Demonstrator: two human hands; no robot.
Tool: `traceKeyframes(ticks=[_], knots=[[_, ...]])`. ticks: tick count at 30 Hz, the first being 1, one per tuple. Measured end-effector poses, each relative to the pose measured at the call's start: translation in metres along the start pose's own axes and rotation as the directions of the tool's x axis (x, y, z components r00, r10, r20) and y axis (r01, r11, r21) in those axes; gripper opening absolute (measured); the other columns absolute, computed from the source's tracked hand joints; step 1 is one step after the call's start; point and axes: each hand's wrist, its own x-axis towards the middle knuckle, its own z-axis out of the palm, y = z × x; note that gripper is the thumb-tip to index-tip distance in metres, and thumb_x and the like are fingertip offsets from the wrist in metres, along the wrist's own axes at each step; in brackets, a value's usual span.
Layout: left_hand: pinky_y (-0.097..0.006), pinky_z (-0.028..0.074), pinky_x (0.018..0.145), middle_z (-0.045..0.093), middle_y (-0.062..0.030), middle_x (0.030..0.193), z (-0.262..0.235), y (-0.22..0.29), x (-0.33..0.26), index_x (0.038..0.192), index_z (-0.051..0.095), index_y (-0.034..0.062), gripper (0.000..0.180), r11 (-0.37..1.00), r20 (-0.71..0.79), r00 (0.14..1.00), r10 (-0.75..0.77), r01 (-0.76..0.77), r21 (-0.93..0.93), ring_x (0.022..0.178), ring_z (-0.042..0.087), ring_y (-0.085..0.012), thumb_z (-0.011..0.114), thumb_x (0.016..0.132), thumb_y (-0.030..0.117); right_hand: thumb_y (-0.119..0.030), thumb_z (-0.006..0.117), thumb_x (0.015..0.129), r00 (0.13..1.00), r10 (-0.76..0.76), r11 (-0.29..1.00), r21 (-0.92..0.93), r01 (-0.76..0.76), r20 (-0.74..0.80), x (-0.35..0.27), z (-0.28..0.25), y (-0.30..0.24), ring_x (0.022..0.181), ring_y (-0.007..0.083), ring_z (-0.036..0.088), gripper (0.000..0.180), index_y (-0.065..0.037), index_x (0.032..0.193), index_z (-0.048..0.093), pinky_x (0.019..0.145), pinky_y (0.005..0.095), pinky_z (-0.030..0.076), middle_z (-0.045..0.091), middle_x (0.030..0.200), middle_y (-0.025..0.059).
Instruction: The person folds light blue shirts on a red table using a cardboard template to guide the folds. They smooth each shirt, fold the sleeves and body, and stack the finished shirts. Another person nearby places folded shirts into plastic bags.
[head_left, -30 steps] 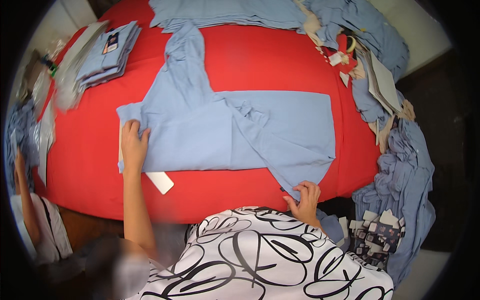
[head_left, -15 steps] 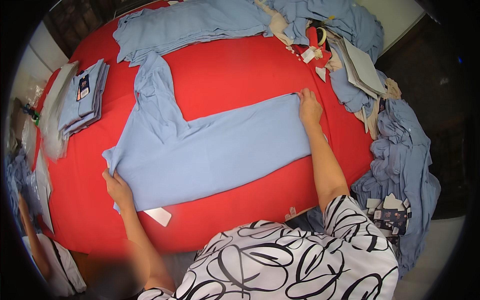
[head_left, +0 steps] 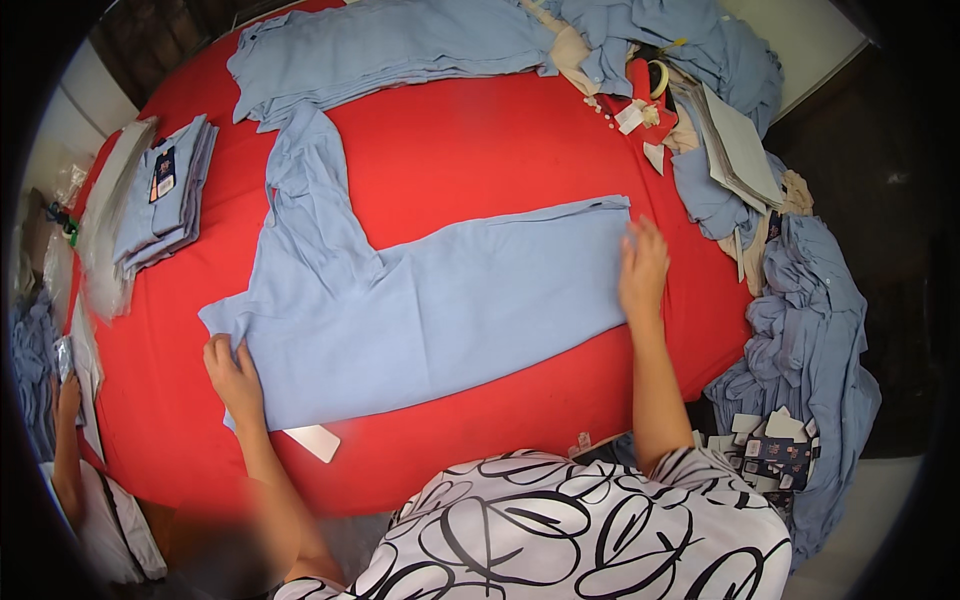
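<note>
A light blue shirt (head_left: 480, 300) lies spread sideways on the red-covered table (head_left: 440, 150), its body folded lengthwise and one sleeve (head_left: 310, 180) stretching toward the far side. My left hand (head_left: 236, 378) rests on the shirt's left end, fingers apart and fingertips touching the cloth. At the opposite end my right hand (head_left: 645, 272) is beside the shirt's right edge, its fingers loosely spread and holding nothing. A white card (head_left: 318, 442) sticks out from under the shirt's near edge, close to my left forearm.
Flat blue shirts (head_left: 390, 50) are stacked at the far side. Folded, tagged shirts (head_left: 165, 195) stand left, beside clear plastic bags (head_left: 110, 225). To the right are white boards (head_left: 735, 145), a tape roll (head_left: 657, 78), heaped shirts (head_left: 815, 320) and tags (head_left: 780, 450). Another person's arm (head_left: 68, 440) shows lower left.
My right hand has let go of the shirt's far right corner and come nearer along that edge. My left hand has loosened from the cloth. The shirt now lies flatter.
</note>
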Motion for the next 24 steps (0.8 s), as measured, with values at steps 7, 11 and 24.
traceKeyframes(ticks=[7, 11, 24], knots=[[-0.038, 0.048, 0.079, 0.058, -0.0165, 0.105, -0.003, -0.005, 0.012, 0.103, 0.058, -0.0034, 0.019, 0.988, 0.026, 0.988, -0.151, 0.152, -0.015, 0.093, 0.059, -0.0346, 0.064, 0.091, 0.01, -0.035, 0.053, 0.097, 0.963, 0.033, 0.946, -0.32, 0.056, 0.266, -0.03, 0.003, 0.003, 0.146, 0.0337, 0.023, 0.05, -0.015, 0.143, 0.047, 0.118, 0.0536, 0.014, 0.032, 0.155, 0.0163], [-0.036, 0.048, 0.081, 0.059, -0.0141, 0.107, -0.013, -0.01, 0.014, 0.105, 0.059, -0.0031, 0.023, 0.959, 0.092, 0.972, -0.217, 0.23, -0.167, 0.095, 0.059, -0.0306, 0.066, 0.09, 0.013, -0.027, 0.057, 0.096, 0.982, 0.026, 0.988, -0.156, 0.003, 0.185, 0.017, 0.007, -0.056, 0.141, 0.0335, 0.033, 0.043, -0.011, 0.136, 0.054, 0.115, 0.0496, 0.023, 0.041, 0.149, 0.017], [-0.037, 0.036, 0.096, 0.061, -0.0057, 0.11, -0.012, -0.004, 0.019, 0.114, 0.063, 0.0091, 0.035, 0.964, 0.099, 0.982, -0.161, 0.178, -0.197, 0.106, 0.056, -0.0239, 0.067, 0.08, 0.014, 0.001, 0.053, 0.082, 0.354, -0.912, 0.395, 0.209, 0.895, 0.207, 0.147, 0.227, -0.412, 0.13, 0.0348, 0.045, 0.053, -0.016, 0.133, 0.057, 0.106, 0.0491, 0.037, 0.058, 0.133, 0.0143]])
